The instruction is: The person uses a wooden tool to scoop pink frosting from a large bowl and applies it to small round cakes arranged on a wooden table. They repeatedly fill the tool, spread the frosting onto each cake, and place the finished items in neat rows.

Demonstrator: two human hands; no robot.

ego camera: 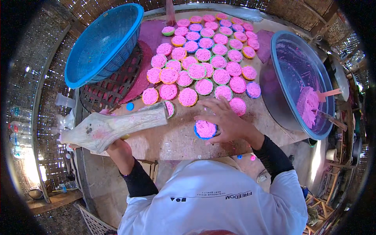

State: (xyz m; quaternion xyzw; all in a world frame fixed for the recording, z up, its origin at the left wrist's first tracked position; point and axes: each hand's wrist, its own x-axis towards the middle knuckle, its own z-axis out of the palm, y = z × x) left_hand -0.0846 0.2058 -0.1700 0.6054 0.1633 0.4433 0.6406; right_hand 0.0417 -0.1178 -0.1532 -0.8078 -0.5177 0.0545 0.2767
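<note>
My right hand (pixel 230 122) spreads its fingers around the upper and right sides of a small blue scallop-edged cup (pixel 205 129) filled with pink strands. The index finger and thumb lie close to its rim; whether they touch it is unclear. At the left, a thick wooden lever-like piece (pixel 132 119) extends over the table. My left hand (pixel 119 148) is under its near side, with the fingers hidden by the wood. Another strand-filled cup (pixel 169 109) is partly covered by the wood's right end.
Several rows of pink-filled cups (pixel 197 71) cover the wooden tabletop (pixel 182 144). A blue plastic basket (pixel 102 44) tilts at back left, above a dark woven tray (pixel 117 82). At right, a large basin (pixel 280 88) holds pink dough (pixel 308 105) and a pink-handled tool (pixel 329 93).
</note>
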